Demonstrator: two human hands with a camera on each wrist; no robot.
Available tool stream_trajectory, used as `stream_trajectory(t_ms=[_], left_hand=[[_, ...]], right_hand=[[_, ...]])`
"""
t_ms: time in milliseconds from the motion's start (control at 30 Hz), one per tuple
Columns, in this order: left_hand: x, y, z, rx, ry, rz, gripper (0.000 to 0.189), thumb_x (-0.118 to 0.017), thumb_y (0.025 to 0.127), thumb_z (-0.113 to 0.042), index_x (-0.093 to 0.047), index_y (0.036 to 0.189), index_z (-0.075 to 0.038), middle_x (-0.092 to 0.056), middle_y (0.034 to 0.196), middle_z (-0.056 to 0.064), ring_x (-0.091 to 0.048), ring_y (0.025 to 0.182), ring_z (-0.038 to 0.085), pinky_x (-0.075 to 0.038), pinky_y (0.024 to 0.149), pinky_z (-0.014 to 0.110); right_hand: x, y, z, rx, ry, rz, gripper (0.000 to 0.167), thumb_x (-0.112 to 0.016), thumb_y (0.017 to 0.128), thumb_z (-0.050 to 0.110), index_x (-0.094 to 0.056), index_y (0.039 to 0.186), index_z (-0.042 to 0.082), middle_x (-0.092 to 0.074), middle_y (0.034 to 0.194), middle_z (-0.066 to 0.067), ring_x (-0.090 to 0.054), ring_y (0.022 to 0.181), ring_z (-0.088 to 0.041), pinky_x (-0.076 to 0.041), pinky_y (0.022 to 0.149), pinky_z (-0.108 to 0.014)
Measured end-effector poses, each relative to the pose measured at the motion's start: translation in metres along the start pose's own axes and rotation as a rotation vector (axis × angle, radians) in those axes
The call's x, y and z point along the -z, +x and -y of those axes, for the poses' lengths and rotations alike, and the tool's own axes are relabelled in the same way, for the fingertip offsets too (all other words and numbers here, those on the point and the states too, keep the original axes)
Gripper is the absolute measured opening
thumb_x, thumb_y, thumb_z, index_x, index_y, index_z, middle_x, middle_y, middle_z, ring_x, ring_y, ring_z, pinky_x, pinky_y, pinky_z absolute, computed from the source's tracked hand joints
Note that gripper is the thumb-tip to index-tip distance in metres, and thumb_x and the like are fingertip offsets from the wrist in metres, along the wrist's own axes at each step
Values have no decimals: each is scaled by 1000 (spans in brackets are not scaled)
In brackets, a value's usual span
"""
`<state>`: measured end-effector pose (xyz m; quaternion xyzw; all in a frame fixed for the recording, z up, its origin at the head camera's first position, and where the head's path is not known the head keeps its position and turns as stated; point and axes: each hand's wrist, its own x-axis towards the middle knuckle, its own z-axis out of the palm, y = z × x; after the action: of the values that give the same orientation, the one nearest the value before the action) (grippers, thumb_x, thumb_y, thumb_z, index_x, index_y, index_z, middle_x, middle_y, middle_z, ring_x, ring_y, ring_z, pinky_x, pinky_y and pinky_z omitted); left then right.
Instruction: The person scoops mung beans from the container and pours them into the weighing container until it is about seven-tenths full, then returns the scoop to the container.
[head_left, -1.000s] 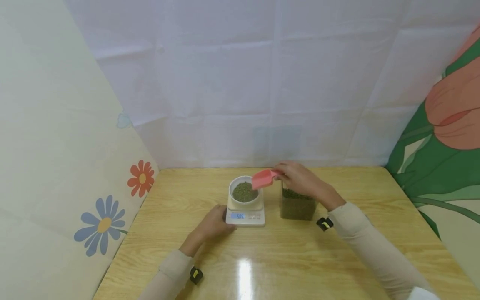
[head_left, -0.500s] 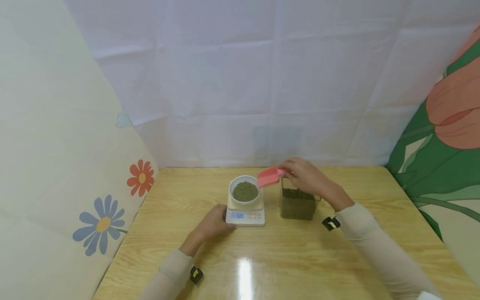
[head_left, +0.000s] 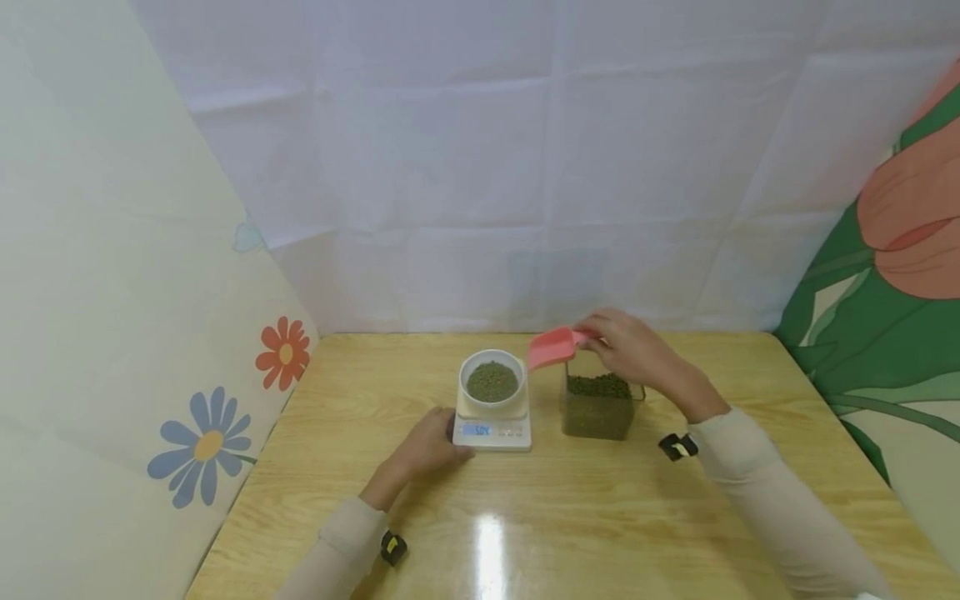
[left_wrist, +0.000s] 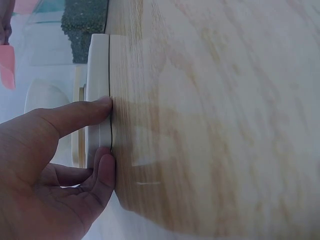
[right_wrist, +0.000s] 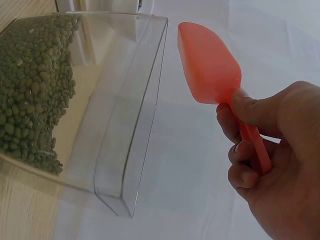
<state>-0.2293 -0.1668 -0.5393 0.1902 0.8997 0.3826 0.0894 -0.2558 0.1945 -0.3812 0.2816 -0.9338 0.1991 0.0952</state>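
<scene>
My right hand [head_left: 637, 350] grips the handle of a pink scoop [head_left: 552, 347], held up between the bowl and a clear plastic container [head_left: 596, 423]. In the right wrist view the scoop [right_wrist: 212, 67] shows no beans, and green mung beans [right_wrist: 30, 95] lie heaped in the container. A white bowl [head_left: 464, 368] with more mung beans [head_left: 492, 382] sits on a white digital kitchen scale [head_left: 517, 442], whose display is lit. At the scale's front left corner, my left hand [head_left: 429, 446] holds its edge, thumb and curled fingers against the side [left_wrist: 98, 75].
Everything stands on a wood-grain table [head_left: 420, 517]. A white sheet [head_left: 435, 167] hangs behind its back edge, with flower-printed panels [head_left: 105, 250] at both sides. The open container's rim is beneath the right hand.
My right hand has drawn the scoop rightward, away from above the bowl and toward the container. The left hand stays at the scale.
</scene>
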Motion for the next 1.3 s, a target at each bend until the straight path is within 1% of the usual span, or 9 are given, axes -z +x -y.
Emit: stream_trajectory(t_ms=[267,467,667,867,1000,1200,1300], left_hand=[[1,-1,-3,-3,-4,3,44,-90,83,-20,-72,122,-10,-72,103,0,-64,94,15,-59,95,44],[2,-2,-3,-2,-9,7,44,-91,82,-19,-72,121,-9,-72,102,0,-65,92,14,-59,93,42],[2,-2,-4,-5,-16,10,45,-90,83,-19,-71,122,-9,-72,103,0,-65,92,14,-59,93,41],[2,-2,-4,1,-7,11,46,-90,83,-20,-71,123,-8,-71,104,1,-65,93,14,-59,94,42],[2,-2,-4,1,-6,8,47,-91,82,-21,-71,123,-8,-71,104,1,-65,93,14,-59,95,44],[1,-2,-2,-2,-26,6,47,-91,82,-18,-71,124,-8,-73,104,1,-67,93,15,-60,95,43],[0,-2,-2,-2,-16,4,46,-91,82,-19,-71,123,-8,-72,104,1,-66,92,14,-60,93,42]], right_hand=[[8,-7,-7,-15,-21,-15,28,-69,103,14,-72,127,-1,-73,121,-20,-68,114,-40,-57,100,-60],[16,-12,-10,-31,-14,-32,27,-70,102,12,-72,125,-3,-74,117,-21,-69,109,-40,-58,97,-60],[22,-17,-12,-63,-24,-14,27,-68,104,13,-72,125,-3,-73,117,-21,-68,110,-40,-57,97,-61],[26,-22,-16,-74,-27,-16,27,-69,103,12,-71,124,-4,-74,115,-20,-69,108,-40,-57,97,-61],[29,-25,-17,-92,-26,-11,27,-68,103,13,-71,125,-4,-73,117,-21,-68,109,-40,-57,98,-61],[30,-28,-19,-103,-30,-11,28,-68,104,14,-71,125,-3,-72,119,-21,-68,111,-40,-56,99,-62],[30,-29,-21,-104,-33,-12,28,-68,104,14,-71,125,-4,-72,119,-21,-67,111,-40,-56,99,-62]])
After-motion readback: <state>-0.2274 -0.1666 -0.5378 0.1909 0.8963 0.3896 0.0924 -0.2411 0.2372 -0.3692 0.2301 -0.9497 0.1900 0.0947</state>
